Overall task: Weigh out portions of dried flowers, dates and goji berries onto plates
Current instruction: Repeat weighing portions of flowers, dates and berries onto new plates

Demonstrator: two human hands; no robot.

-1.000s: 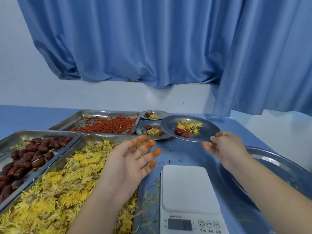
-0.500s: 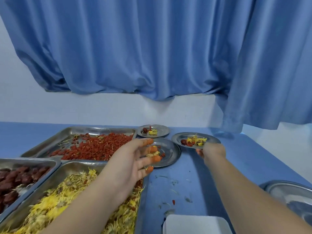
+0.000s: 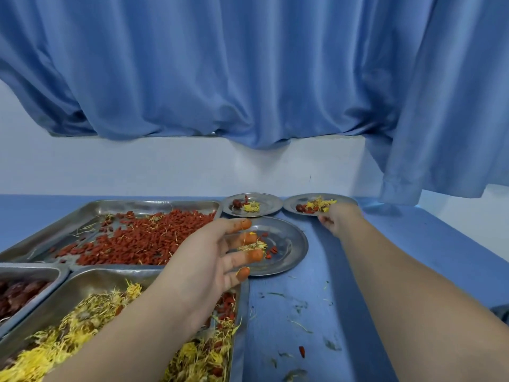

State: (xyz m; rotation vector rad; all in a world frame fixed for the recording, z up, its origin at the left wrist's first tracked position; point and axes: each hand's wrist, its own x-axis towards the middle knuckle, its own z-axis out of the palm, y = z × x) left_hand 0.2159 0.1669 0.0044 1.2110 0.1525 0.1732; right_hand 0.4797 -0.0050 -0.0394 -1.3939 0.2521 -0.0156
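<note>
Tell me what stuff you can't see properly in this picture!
All in the head view:
Date tray: cut off by the left edge, and the dates look blurry.
Flower tray: cut off by the bottom edge, partly under the left forearm.
Near plate: its left side hides behind the left hand.
Right hand: its fingertips are hidden, so I cannot tell if it grips the far right plate.

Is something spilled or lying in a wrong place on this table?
Yes. On the blue table lie loose flower scraps and one goji berry. A few goji berries sit among the petals in the flower tray, and yellow strands are mixed into the goji tray.
</note>
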